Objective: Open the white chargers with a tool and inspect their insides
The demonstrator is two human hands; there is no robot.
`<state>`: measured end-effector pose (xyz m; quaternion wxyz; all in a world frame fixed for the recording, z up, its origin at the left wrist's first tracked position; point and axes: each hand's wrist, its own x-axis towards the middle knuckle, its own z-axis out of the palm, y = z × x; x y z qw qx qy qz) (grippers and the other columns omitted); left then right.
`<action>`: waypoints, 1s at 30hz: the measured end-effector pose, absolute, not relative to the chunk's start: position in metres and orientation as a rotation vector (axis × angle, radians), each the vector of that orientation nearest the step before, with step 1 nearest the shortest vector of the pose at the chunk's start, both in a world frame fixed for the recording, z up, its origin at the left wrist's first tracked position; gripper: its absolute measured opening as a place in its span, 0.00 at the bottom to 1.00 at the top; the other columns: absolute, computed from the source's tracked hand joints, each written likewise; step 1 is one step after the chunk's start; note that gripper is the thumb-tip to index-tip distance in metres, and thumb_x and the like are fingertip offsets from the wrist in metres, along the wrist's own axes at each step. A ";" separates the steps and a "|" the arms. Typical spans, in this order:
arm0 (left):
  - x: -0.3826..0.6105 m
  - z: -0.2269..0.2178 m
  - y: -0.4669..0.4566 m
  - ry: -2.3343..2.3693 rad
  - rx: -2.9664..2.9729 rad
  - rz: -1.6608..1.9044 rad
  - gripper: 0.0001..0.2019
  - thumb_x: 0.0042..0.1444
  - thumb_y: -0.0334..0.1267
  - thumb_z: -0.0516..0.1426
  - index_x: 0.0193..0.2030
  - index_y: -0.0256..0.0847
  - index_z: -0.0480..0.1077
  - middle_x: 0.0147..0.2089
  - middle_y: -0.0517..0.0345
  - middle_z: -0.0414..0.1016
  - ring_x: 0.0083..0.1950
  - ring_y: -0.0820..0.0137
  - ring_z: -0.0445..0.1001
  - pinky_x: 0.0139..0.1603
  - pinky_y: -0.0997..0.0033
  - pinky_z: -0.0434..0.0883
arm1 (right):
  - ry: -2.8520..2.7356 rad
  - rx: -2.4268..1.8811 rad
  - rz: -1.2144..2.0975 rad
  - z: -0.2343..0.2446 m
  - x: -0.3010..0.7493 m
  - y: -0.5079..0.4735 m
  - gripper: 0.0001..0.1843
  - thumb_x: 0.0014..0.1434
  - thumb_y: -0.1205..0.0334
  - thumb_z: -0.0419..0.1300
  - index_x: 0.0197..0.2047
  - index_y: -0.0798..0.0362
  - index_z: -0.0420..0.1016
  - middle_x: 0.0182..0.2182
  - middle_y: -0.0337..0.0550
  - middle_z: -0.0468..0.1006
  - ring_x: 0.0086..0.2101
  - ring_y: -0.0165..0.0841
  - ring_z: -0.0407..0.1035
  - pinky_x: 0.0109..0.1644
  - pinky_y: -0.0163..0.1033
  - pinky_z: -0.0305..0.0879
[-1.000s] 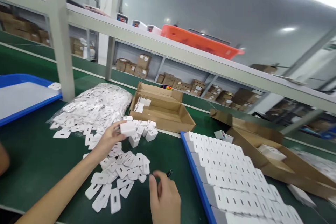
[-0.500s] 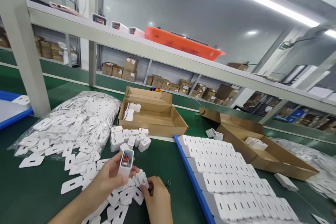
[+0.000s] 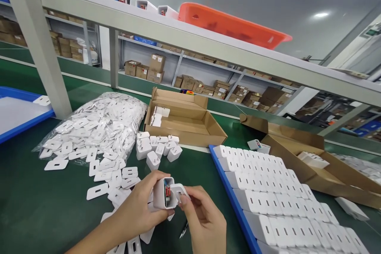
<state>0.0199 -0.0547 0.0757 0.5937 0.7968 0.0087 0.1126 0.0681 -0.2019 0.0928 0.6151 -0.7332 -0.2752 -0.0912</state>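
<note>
My left hand is closed around a white charger housing, its open end turned to the right with red and blue components showing inside. Pinched in my right hand is a white slotted end cover, tilted at the edge of that opening; whether the two touch I cannot tell. Loose white covers lie below and left of my left hand. Beyond my hands stand several white chargers with plug pins. A small dark pen-like tool lies by my right hand, partly hidden.
At right, a blue tray holds rows of white chargers. A clear bag of covers lies at left. Open cardboard boxes stand behind and at far right. A shelf beam crosses overhead, carrying an orange bin.
My right hand has picked a cover from the pile and raised it to the housing. My left hand has turned the housing's open end rightward. The view has shifted too.
</note>
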 end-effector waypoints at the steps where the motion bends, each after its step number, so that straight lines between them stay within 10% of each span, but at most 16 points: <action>1: 0.019 0.078 -0.055 0.025 1.829 0.211 0.22 0.49 0.33 0.59 0.51 0.49 0.59 0.52 0.57 0.67 0.51 0.63 0.68 0.52 0.64 0.65 | -0.626 -1.689 -0.199 0.093 0.070 -0.203 0.07 0.59 0.58 0.60 0.34 0.51 0.78 0.25 0.41 0.74 0.25 0.32 0.70 0.27 0.32 0.70; 15: 0.021 0.066 -0.060 0.143 2.063 0.425 0.17 0.43 0.35 0.56 0.36 0.46 0.51 0.24 0.70 0.57 0.22 0.72 0.61 0.24 0.74 0.55 | -0.960 -1.860 -0.574 0.076 0.056 -0.194 0.12 0.61 0.69 0.55 0.41 0.47 0.77 0.36 0.46 0.79 0.35 0.36 0.76 0.36 0.37 0.74; 24: 0.017 0.049 -0.061 0.023 1.915 0.441 0.18 0.49 0.31 0.54 0.42 0.46 0.49 0.40 0.58 0.63 0.35 0.67 0.66 0.35 0.67 0.65 | -1.022 -1.886 -0.527 0.055 0.049 -0.192 0.19 0.62 0.72 0.54 0.54 0.48 0.70 0.51 0.51 0.73 0.50 0.40 0.70 0.44 0.40 0.74; 30: 0.012 0.072 -0.057 -0.220 1.743 0.143 0.22 0.53 0.32 0.55 0.52 0.49 0.51 0.50 0.56 0.60 0.49 0.65 0.66 0.49 0.64 0.66 | -1.127 -1.823 -0.498 0.071 0.064 -0.202 0.19 0.58 0.79 0.53 0.47 0.48 0.71 0.45 0.48 0.74 0.42 0.36 0.71 0.40 0.40 0.72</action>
